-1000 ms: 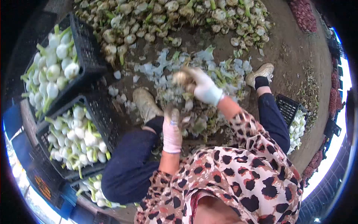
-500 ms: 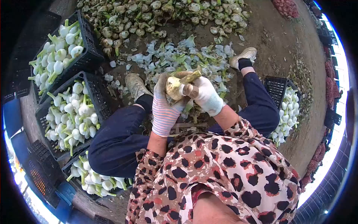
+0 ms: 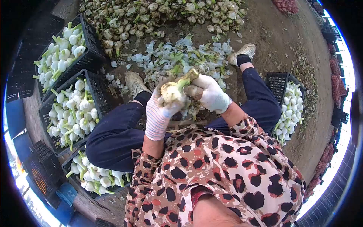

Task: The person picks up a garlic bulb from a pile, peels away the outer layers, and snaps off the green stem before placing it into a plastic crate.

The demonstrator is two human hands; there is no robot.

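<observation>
While the person sits low over dirt ground, 3 black crates (image 3: 90,56) of clean white onions stand at the far left, one behind another. Just right of them, the left hand (image 3: 159,111), in a striped glove, cups a dirty onion bulb (image 3: 171,92) from below, fingers (image 3: 166,109) curled closed around it. The bulb sits at the centre of the view, above the person's knees, its green stalk (image 3: 186,78) pointing up and right. The right hand (image 3: 210,94), in a white glove, presses against the bulb's right side, fingers closed on what may be a small knife handle; the blade itself cannot be made out. The step in hand seems to be trimming or peeling the bulb; the next move likely calls for a firm hold and a careful strip of the outer skin. Beyond the hands lie pale peelings (image 3: 181,56), then a heap of uncleaned onions (image 3: 159,15). At the right, a fourth crate (image 3: 278,81) is partly hidden by the leg.
</observation>
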